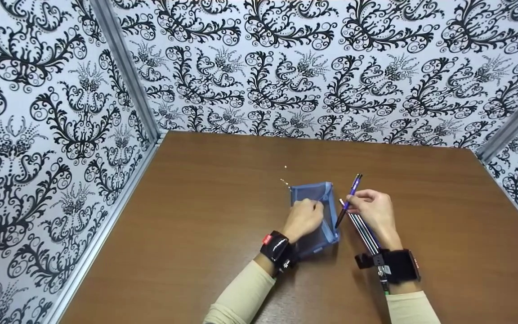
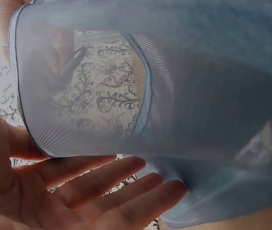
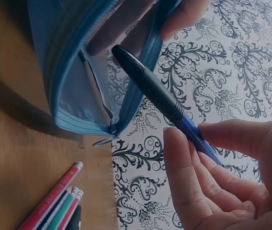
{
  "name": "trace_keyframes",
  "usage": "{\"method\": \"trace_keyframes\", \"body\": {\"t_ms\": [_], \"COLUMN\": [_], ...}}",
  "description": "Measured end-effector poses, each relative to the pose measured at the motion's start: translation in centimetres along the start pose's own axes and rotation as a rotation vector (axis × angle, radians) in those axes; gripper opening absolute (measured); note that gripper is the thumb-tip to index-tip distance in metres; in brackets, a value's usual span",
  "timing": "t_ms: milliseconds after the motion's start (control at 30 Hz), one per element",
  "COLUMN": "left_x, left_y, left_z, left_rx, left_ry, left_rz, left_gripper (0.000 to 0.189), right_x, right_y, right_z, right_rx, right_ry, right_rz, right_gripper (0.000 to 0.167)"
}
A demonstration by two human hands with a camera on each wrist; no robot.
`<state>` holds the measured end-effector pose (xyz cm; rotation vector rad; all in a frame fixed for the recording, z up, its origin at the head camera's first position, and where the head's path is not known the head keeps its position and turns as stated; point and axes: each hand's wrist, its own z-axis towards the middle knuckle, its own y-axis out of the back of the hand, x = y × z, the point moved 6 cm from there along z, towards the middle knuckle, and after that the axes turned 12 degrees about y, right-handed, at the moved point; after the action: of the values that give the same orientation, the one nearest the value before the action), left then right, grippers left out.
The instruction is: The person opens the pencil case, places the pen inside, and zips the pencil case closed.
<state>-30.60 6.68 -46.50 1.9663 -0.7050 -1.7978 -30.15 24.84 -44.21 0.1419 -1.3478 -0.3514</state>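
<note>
Left hand: pinches the pouch edge
Right hand: pinches a pen
Pencils: on table, partly behind black strap

Soft shadows fall on the table.

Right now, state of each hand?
Left hand: closed, gripping the translucent blue mesh pouch by its edge.
Right hand: closed, pinching the slim blue pen with black front section.

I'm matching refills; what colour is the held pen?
Blue and black pen; the right wrist view shows best.
</note>
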Motion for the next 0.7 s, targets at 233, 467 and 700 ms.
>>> {"method": "trace_keyframes", "body": {"t_ms": [233, 467, 700], "left_x": [-0.4, -0.3, -0.3], "left_y": [0.3, 0.2, 0.4], "left_z": [-0.1, 0.0, -0.1], "left_rx": [-0.047, -0.032, -0.021], "left_ry": [-0.045, -0.034, -0.024], "left_rz": [0.052, 0.038, 0.035], "left_gripper": [0.043, 0.044, 0.044], "right_x": [0.1, 0.0, -0.4], "right_y": [-0.4, -1.1, -1.7], "right_z": [-0.1, -0.2, -0.2], "right_rx": [0.028, 0.041, 0.079], "right_ry": [0.006, 0.009, -0.023], "right_rz": [-0.015, -0.024, -0.029], "right_gripper": [0.026, 0.023, 0.022]}}
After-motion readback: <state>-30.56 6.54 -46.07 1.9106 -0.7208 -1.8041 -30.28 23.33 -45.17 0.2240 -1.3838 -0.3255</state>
